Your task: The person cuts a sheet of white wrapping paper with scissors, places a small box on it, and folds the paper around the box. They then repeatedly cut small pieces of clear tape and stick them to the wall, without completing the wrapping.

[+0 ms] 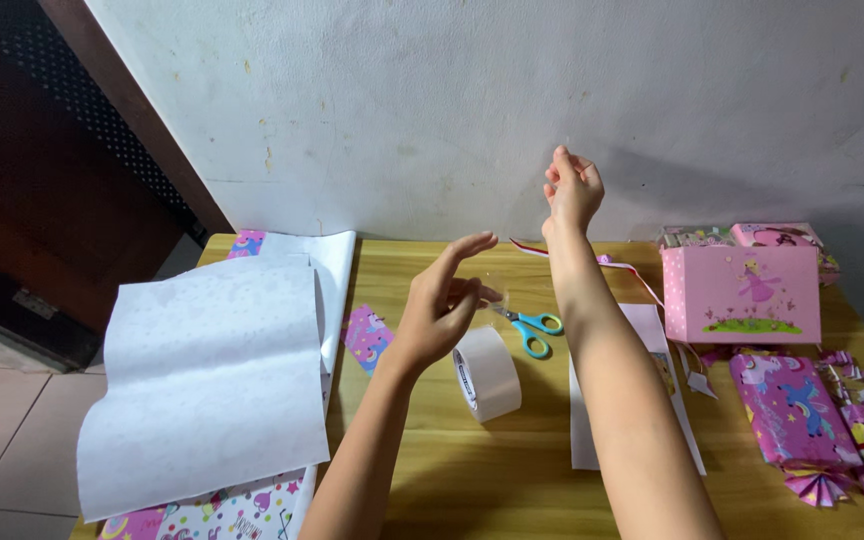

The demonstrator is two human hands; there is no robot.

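A roll of tape (487,372) stands on its edge on the wooden table (432,460), just under the left hand. It is wide and pale, and it sits near the middle of the table.

The left hand (442,305) is held up above the roll, not touching it. Its thumb and first fingers are pinched close together near their tips, and the other fingers stick up and fan out. I cannot tell if there is something thin and clear between the pinched fingers. The left arm comes up from the bottom of the picture.

The right hand (572,188) is lifted much higher — up in front of the white wall (432,110). Its fingers are bunched together and pinched too, and the wrist bends a little. The right arm is long and straight, going up from the bottom right.

Blue and green scissors (532,328) lie flat on the table between the two arms, near the roll. A white strip of paper (584,420) lies under the right arm.

To the left is a big white sheet of paper (212,370) — it is a bit curled. To the right stands a pink box (742,293), and in front of it lie pink wrapped gifts (792,405).
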